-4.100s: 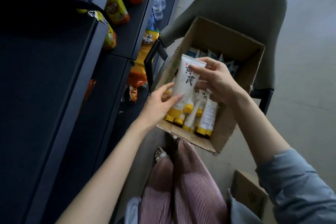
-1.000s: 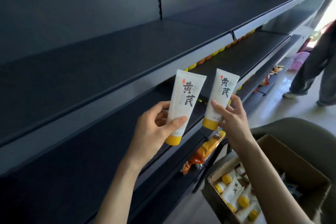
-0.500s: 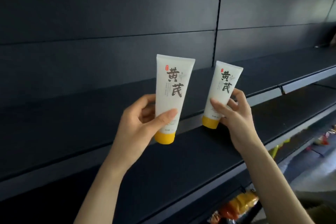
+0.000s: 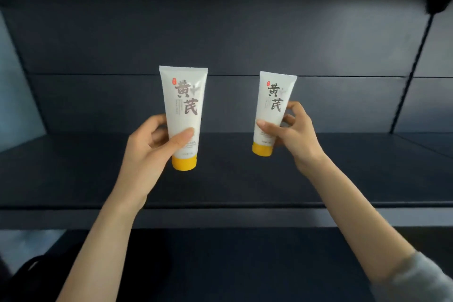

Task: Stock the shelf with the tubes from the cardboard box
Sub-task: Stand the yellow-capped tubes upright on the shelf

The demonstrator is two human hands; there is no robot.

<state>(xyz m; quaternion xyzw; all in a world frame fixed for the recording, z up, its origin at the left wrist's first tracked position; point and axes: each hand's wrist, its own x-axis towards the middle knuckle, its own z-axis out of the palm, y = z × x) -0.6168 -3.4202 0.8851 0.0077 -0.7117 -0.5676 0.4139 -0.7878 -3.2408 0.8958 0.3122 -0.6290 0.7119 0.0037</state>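
Over the dark shelf [image 4: 245,186], 2 white tubes are held upright, yellow caps down, not yet set down.
Left hand [image 4: 149,152] has its fingers [image 4: 182,135] clamped on the left tube [image 4: 184,105] low on its body; right hand [image 4: 297,137] pinches the right tube [image 4: 273,108] likewise. Both look light, soft-walled and smooth, so a gentle hold near the stiff cap seems best.

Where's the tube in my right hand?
Head view, right of centre: the right hand holds the right tube upright, cap down, over the shelf, beside the left tube in the left hand.
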